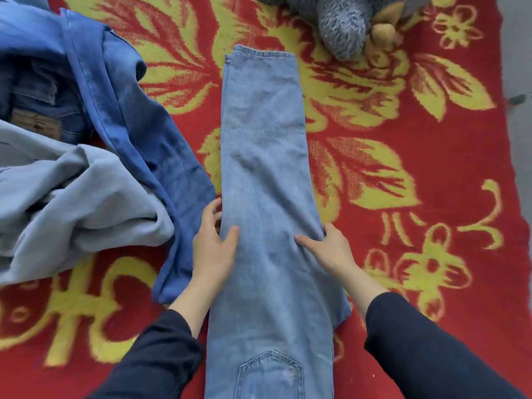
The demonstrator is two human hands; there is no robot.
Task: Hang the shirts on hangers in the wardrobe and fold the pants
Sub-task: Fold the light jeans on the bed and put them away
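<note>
Light blue jeans [264, 156] lie folded lengthwise, leg on leg, down the middle of the red and yellow blanket [431, 156], hems at the far end and a back pocket near me. My left hand [214, 249] grips the jeans' left edge at mid-length, thumb on top and fingers curled around the edge. On the opposite edge, my right hand [328, 249] pinches the cloth with its thumb on top.
A pile of clothes sits at the left: darker blue jeans [138, 125], a pale grey-blue garment [77, 203] and folded denim with a leather patch [40, 110]. A grey plush toy [348, 21] lies at the far end. The blanket's right edge meets grey floor.
</note>
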